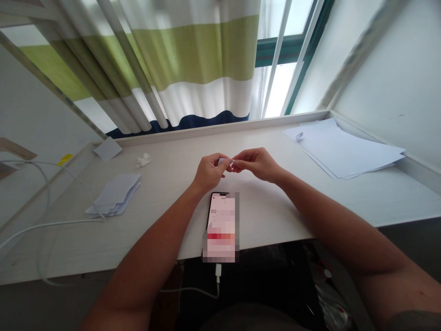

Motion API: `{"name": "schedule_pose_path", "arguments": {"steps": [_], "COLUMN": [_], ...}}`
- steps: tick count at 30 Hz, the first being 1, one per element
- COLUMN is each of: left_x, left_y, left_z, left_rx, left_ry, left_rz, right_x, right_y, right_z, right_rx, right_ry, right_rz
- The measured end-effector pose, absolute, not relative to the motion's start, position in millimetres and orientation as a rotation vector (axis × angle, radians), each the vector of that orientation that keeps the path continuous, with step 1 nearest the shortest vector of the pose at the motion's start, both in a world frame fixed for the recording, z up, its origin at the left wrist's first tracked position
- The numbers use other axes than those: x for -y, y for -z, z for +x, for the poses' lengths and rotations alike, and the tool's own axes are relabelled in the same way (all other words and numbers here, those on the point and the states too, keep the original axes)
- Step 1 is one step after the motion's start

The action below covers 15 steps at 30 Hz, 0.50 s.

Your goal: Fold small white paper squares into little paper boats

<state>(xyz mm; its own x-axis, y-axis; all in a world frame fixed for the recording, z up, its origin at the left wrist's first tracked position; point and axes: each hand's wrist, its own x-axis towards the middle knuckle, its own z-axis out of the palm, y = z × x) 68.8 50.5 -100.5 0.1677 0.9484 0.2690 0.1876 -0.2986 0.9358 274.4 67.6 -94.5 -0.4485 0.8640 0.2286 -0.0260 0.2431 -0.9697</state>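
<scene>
Over the middle of the white desk, my left hand [211, 171] is closed on a small piece of white paper [221, 161], its thumb lying across it. My right hand [255, 164] meets it from the right, with thumb and fingertips pinched at the paper's right end. Most of the paper is hidden by the fingers, so its folded shape cannot be made out. Just below the hands lies a phone [222, 225] with a lit, partly blurred screen, at the desk's front edge.
A stack of cut paper [115, 195] and a crumpled white scrap [143, 160] lie left, with one sheet [108, 149] in the back corner. Large sheets [347, 149] lie right, a small folded paper [299, 136] on them. A white cable [51, 225] crosses the left side; a charging plug [218, 271] hangs below the phone.
</scene>
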Motion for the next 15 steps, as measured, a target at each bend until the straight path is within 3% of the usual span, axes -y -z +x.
{"name": "schedule_pose_path", "arguments": {"steps": [15], "left_x": [-45.9], "left_y": [101.1], "left_z": [72.4], "left_rx": [-1.071], "left_ry": [-1.229], "left_rz": [1.756], "right_x": [-73.1], "right_y": [104.9], "right_z": [266.6], "right_rx": [1.590], "right_ry": [-1.330], "right_rz": [-0.829]}}
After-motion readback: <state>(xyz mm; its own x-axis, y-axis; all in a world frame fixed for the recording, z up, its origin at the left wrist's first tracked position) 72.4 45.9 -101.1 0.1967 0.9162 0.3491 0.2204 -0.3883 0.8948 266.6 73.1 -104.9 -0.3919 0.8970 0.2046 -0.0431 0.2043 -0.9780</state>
